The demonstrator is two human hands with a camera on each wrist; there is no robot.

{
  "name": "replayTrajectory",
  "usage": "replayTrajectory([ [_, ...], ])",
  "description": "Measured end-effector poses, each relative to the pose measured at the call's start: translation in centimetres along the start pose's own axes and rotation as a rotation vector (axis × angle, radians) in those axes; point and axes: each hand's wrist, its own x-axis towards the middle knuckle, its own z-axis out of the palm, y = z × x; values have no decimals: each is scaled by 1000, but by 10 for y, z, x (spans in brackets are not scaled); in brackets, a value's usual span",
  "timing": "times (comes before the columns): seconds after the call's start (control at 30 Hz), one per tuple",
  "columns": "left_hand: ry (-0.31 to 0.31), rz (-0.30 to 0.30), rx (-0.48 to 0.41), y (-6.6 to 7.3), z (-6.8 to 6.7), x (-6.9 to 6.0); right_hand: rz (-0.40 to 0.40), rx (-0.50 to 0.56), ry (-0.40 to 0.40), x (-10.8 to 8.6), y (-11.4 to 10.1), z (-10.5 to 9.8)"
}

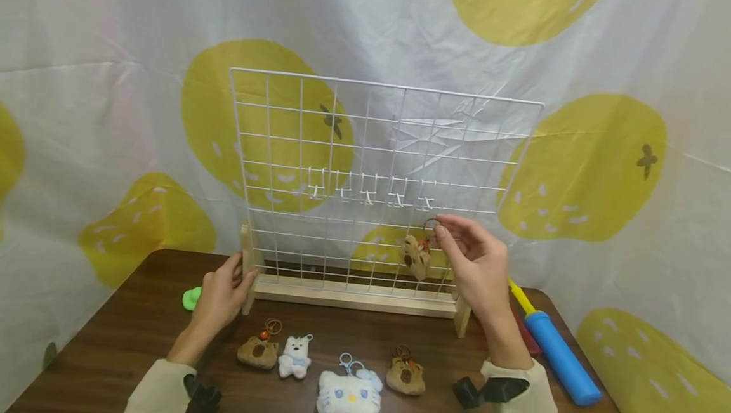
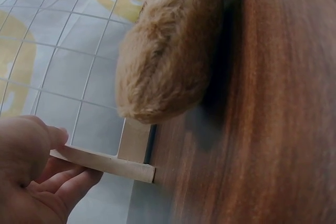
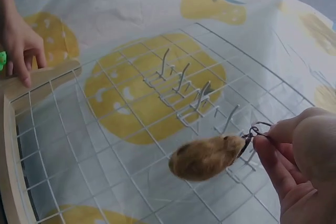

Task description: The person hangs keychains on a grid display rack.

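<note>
By its metal ring, my right hand pinches a brown plush keychain, which dangles before the white wire grid rack, just below the rightmost hook. In the right wrist view the ring sits between thumb and fingertips. My left hand grips the left wooden upright of the rack; in the left wrist view the thumb is on one side of the wood and fingers on the other. Several white hooks in a row on the grid carry nothing.
On the table in front of the rack lie two brown plush keychains, a white bear keychain and a white cat-face plush. A blue and yellow pump lies at right, a green object at left.
</note>
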Motion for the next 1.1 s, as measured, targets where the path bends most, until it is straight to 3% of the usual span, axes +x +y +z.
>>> replayTrajectory([
  [0.27,6,17,3,0,1,-1,-37,-9,30,18,-4,6],
  [0.47,9,28,-7,-1,1,0,15,-69,62,24,0,9],
  [0.63,4,25,-9,-2,1,0,68,-72,59,24,7,12],
  [1.1,2,11,-15,-1,1,0,97,-110,-21,13,4,4],
])
